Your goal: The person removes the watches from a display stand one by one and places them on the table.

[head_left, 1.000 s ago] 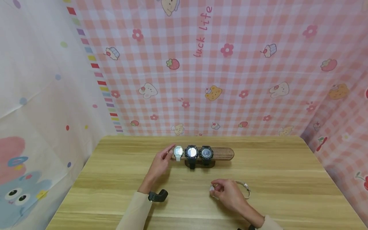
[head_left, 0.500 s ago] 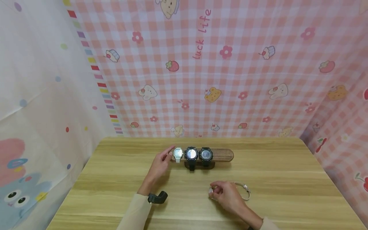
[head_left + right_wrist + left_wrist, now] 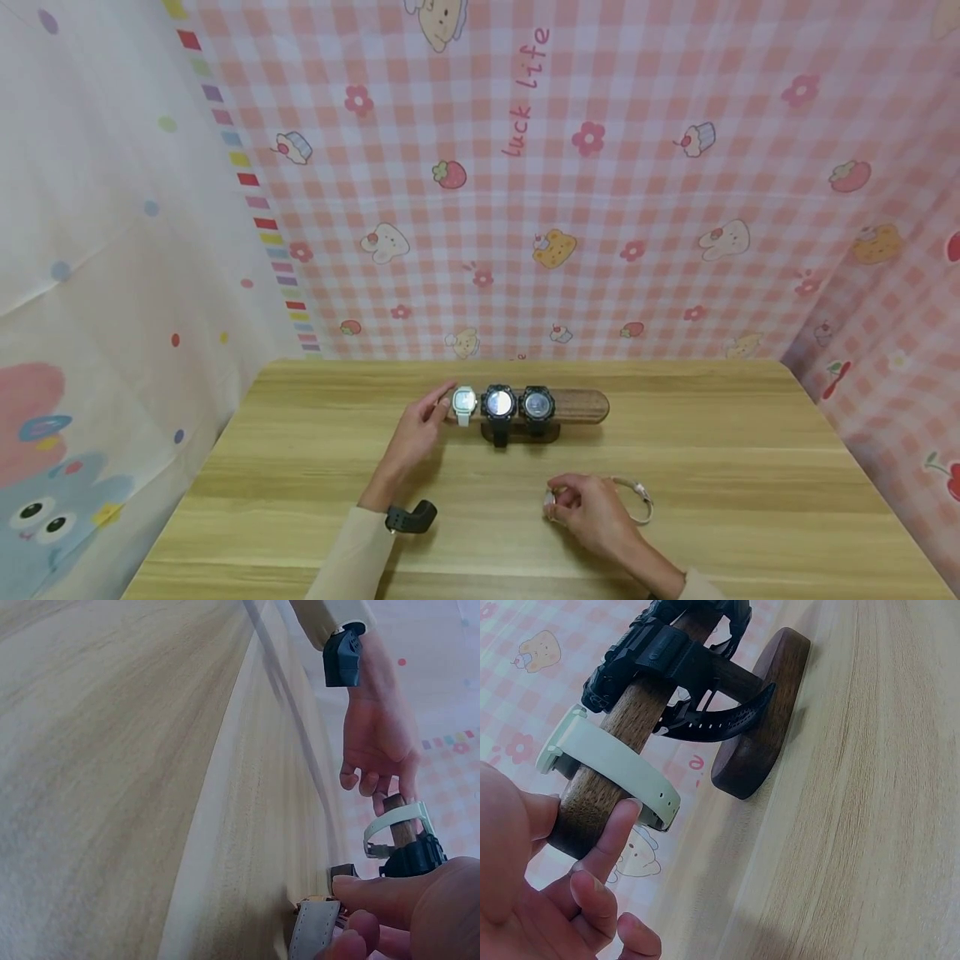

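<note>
My left hand (image 3: 411, 433) grips the left end of the bar of a dark wooden watch stand (image 3: 587, 407), thumb on one side and index finger underneath. Beside those fingers, a pale digital watch (image 3: 464, 402) is strapped round the bar, its strap (image 3: 622, 765) hanging in a loop. Two black watches, one in the middle (image 3: 499, 404) and another to its right (image 3: 537, 405), sit on the same bar. Nearer the table front, my right hand (image 3: 594, 512) pinches a wristwatch with a whitish stitched strap (image 3: 313, 930); the strap's far loop (image 3: 645, 503) shows behind the hand. Fingers partly hide its case.
The wooden table (image 3: 750, 483) ends at a pink checked cloth (image 3: 637, 192) behind it. A white printed cloth (image 3: 112, 250) hangs at the left. A black wrist strap (image 3: 411, 516) is worn on the left forearm.
The head view has shifted slightly, so the scene sits a little lower. Both hands keep their hold, with the stand and watches in much the same places.
</note>
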Tool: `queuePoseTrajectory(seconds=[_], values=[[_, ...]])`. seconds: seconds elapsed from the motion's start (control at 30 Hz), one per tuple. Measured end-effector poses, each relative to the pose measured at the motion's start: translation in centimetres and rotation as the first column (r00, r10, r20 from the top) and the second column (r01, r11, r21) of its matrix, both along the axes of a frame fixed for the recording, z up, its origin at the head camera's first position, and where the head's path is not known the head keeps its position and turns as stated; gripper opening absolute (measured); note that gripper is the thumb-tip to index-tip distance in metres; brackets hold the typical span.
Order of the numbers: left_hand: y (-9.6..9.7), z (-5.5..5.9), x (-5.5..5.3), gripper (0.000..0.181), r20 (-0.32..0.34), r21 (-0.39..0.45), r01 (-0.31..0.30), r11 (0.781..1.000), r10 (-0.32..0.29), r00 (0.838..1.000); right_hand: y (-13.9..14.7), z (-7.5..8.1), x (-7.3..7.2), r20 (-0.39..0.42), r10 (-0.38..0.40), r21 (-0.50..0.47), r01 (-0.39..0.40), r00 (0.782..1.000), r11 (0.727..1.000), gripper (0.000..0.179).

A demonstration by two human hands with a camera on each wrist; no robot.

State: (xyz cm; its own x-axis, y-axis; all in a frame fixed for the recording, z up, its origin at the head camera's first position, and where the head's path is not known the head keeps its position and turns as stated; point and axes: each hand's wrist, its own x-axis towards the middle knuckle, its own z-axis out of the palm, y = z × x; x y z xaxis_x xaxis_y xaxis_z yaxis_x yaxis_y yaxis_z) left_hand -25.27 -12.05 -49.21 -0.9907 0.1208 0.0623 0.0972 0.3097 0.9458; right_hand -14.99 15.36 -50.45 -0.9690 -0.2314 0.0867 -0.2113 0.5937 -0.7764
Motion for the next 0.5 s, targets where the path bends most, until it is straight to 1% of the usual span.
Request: queuePoseTrajectory(seconds=[0.2, 0.23, 0.3, 0.43, 0.5], values=[[0.4, 2.2, 1.1, 0.04, 0.015, 0.012, 0.019, 1.0, -0.019, 1.0, 0.1, 0.2, 0.0, 0.017, -0.007, -0.022, 0.008, 1.0, 1.0, 0.035], [0.4, 2.3, 1.2, 0.04, 0.018, 0.011, 0.023, 1.0, -0.023, 1.0, 0.1, 0.3, 0.0, 0.022, -0.015, -0.029, 0.015, 1.0, 0.999, 0.036], [0.3, 1.9, 1.1, 0.04, 0.022, 0.013, 0.02, 1.0, -0.021, 1.0, 0.2, 0.6, -0.1, 0.029, -0.031, -0.043, 0.032, 0.999, 0.999, 0.038], [0.1, 0.4, 0.3, 0.04, 0.007, 0.021, 0.006, 1.0, -0.006, 1.0, 0.5, 1.2, -0.6, 0.027, -0.072, -0.055, 0.073, 0.997, 0.996, 0.04], [0.0, -0.1, 0.0, 0.04, 0.0, 0.026, 0.003, 1.0, -0.003, 1.0, 0.7, 1.7, -1.0, 0.02, -0.091, -0.053, 0.092, 0.996, 0.994, 0.04]])
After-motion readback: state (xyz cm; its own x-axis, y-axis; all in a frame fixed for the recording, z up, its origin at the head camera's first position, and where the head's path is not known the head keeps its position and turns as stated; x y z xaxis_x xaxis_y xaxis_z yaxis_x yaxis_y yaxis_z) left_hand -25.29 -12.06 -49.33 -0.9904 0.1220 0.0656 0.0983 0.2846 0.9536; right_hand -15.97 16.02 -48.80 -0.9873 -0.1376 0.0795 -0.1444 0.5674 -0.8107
